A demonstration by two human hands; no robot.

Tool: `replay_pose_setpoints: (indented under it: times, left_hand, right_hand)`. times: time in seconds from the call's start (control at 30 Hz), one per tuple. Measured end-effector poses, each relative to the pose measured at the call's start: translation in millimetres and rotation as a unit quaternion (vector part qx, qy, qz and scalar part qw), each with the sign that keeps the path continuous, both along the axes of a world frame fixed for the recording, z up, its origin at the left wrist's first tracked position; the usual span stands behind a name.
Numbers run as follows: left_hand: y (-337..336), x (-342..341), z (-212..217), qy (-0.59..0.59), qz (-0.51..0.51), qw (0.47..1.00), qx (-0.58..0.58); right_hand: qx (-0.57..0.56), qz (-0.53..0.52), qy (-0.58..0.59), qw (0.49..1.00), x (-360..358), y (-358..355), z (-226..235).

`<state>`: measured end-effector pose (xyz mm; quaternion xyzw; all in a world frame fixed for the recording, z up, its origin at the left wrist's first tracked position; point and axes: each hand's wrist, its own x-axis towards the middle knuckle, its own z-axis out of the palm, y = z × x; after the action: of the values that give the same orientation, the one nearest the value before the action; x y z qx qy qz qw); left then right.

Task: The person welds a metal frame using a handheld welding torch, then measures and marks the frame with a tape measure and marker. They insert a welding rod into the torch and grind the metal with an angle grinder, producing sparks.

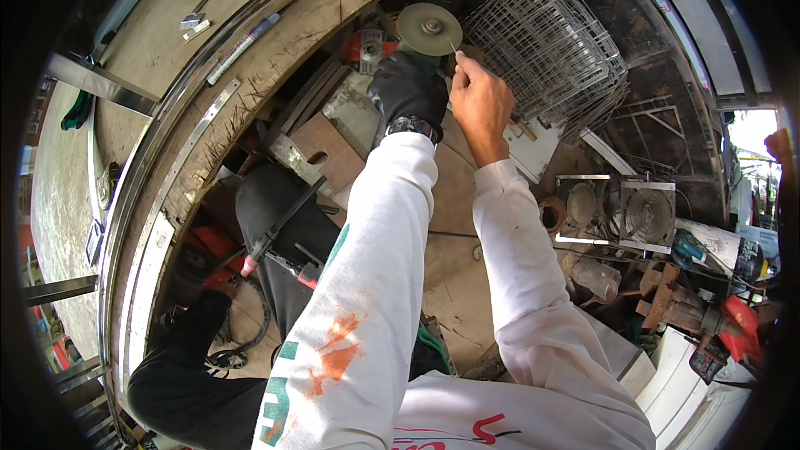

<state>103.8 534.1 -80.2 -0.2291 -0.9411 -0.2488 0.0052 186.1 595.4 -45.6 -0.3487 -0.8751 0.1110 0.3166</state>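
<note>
My left hand [408, 92], in a black glove with a watch at the wrist, is closed around the body of an angle grinder. Most of the tool is hidden under the glove; a bit of green casing shows. Its round tan disc [417, 25] faces up just beyond my fingers. I cannot tell whether the disc is turning. My bare right hand [482, 100] is beside it on the right, thumb and forefinger pinched on a thin metal rod [454, 45]. The rod's tip reaches the disc's right edge; whether they touch is unclear.
A stack of wire racks [546, 42] stands at the far right. Along the left curves a wooden bench edge [242, 108] with a marker pen [243, 48] on it. A board with an oval hole [329, 154] lies below my left hand. A bench vise [679, 304] sits lower right.
</note>
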Motion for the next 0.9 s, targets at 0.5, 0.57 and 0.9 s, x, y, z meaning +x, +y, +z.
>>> replay_pose_setpoints:
  times: [0.5,0.57,0.9]
  left_hand:
    - [-2,0,-1,-0.004,0.001,1.000,-0.011]
    - [0,0,0,-0.007,0.003,1.000,-0.011]
    - [-2,-4,1,0.002,0.006,1.000,-0.022]
  right_hand:
    - [-0.091,0.003,-0.077,0.993,-7,-8,17]
    - [-0.101,0.008,-0.070,0.992,-7,-7,16]
    - [-0.127,0.020,-0.031,0.991,-9,-8,11]
